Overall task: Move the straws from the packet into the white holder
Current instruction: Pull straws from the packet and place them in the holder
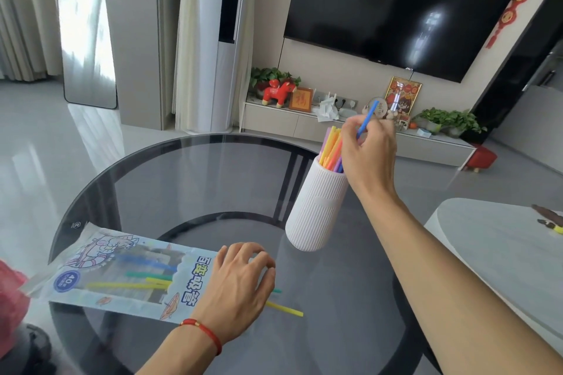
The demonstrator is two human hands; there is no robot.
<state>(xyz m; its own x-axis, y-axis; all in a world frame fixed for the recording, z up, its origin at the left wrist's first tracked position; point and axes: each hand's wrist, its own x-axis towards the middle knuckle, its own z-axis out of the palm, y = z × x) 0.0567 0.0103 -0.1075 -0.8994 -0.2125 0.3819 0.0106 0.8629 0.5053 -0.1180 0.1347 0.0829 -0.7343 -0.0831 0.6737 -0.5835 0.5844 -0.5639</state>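
- Nearest me, my left hand rests curled on the open right end of the flat, printed plastic straw packet, fingertips down, pinning it to the round smoked-glass table; I cannot tell whether it grips a straw.
- A yellow straw and a green tip poke out rightward from under that hand. A few more lie inside the packet.
- Farther and to the right stands the white ribbed cylindrical holder, already bristling with coloured straws.
- Just above its rim, my right hand pinches a blue straw.
- To do this well, I should aim the lower end into a gap, then let go gently.
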